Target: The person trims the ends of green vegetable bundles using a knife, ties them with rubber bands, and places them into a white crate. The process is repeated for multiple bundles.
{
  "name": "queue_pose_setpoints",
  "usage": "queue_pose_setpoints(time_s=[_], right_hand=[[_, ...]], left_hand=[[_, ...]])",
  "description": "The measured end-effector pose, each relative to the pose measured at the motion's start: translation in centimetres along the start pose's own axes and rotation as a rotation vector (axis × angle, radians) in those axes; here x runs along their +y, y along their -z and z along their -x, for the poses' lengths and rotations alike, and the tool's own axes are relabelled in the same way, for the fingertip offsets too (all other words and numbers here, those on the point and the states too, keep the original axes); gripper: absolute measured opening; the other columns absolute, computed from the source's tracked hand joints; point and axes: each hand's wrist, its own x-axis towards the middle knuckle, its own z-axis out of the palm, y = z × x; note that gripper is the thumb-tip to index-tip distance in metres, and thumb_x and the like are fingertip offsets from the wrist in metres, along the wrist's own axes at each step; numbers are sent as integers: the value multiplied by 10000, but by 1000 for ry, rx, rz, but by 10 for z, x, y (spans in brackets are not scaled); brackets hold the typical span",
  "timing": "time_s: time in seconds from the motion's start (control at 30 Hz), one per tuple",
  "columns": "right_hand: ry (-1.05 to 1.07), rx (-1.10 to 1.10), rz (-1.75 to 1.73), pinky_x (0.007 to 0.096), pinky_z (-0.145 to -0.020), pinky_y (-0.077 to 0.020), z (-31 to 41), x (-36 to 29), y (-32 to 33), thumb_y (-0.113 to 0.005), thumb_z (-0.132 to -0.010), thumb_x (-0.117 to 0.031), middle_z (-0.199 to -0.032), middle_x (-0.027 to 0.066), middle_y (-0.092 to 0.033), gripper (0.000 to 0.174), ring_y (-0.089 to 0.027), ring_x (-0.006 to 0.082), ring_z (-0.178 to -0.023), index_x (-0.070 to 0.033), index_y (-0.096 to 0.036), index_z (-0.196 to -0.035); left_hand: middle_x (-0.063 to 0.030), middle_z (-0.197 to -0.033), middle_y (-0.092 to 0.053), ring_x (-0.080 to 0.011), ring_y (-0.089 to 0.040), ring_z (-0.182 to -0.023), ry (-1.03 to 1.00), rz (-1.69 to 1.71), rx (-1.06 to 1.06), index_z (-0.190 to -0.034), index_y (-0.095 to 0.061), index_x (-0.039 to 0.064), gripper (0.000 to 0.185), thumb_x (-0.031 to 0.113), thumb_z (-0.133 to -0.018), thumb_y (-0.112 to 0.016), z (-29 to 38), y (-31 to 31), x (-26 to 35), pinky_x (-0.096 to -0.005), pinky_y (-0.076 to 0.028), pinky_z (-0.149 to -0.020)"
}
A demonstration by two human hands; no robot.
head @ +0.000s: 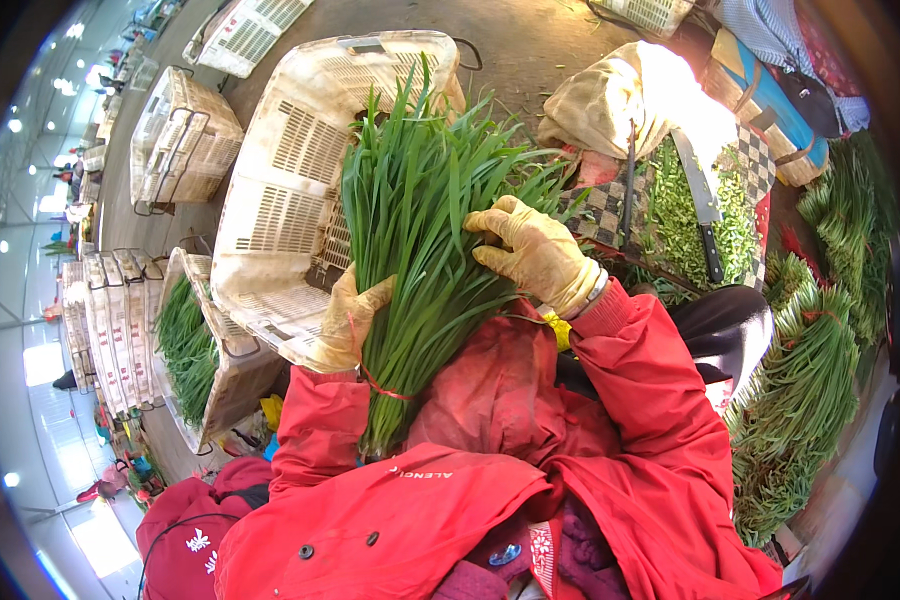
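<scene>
A large bunch of green garlic chives [420,225] leans across my lap, its leaf tips spread over the crate's side. Red tie string [382,391] circles its lower end. My left hand [351,321], in a yellowish rubber glove, grips the bunch's left side, the thumb over the leaves and the other fingers mostly hidden. Gloved alike, my right hand [536,251] rests at the bunch's right side with curled fingers against the leaves; whether it pinches any cannot be seen. Beside the bunch, a white slatted plastic crate [270,187] lies tilted with its opening towards me.
A large knife [699,202] lies on cut stem pieces [667,202] on a checkered cloth [589,199]. Tied chive bunches [802,375] are heaped at right. More crates [184,142] stand at left, one holding chives [187,352]. A sack [604,97] sits beyond the knife.
</scene>
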Motion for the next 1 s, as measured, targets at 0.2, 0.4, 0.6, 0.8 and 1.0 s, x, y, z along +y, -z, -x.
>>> queue_pose_setpoints(time_s=[0.2, 0.4, 0.6, 0.8, 1.0], right_hand=[[56, -30, 103, 425, -699, -515, 1, -3, 7, -693, -824, -223, -917, 97, -605, 189, -640, 328, -831, -116, -643, -973], [57, 143, 445, 402, -613, -518, 11, 3, -20, -655, -838, -176, -857, 76, -624, 99, -649, 306, -718, -108, -599, -883], [-469, 447, 472, 423, -721, -542, 12, 47, 35, -632, -876, -157, -890, 126, -637, 78, -661, 332, -793, -121, -617, -943], [-34, 433, 190, 366, -756, -524, 33, 44, 80, -679, -776, -16, -1076, 132, -632, 474, -627, 324, -886, -122, -624, -1235], [294, 75, 412, 362, -562, -519, 13, -34, -4, -671, -856, -182, -843, 64, -627, 271, -637, 251, -678, -151, -653, -1125]], left_hand=[[-77, -1075, -710, -148, -666, -904, -16, -30, -3, -1234, -601, 7, 389, 123, -887, -735, -1, 1, 0, -278, -544, -808], [-76, -1080, -706, -150, -662, -917, 7, 1, 9, -1242, -588, -2, 372, 106, -907, -710, 0, -1, 1, -283, -539, -829], [-80, -1114, -693, -155, -653, -942, -57, -19, 33, -1264, -562, -6, 409, 88, -899, -719, -3, 0, -9, -289, -531, -859], [-75, -1110, -690, -148, -650, -939, -39, -26, -6, -1274, -555, 3, 427, 97, -895, -727, -7, -3, -5, -290, -532, -855], [-42, -1103, -690, -130, -651, -939, -65, 73, -39, -1241, -600, 28, 396, 154, -892, -737, 0, -17, 2, -283, -534, -826]])
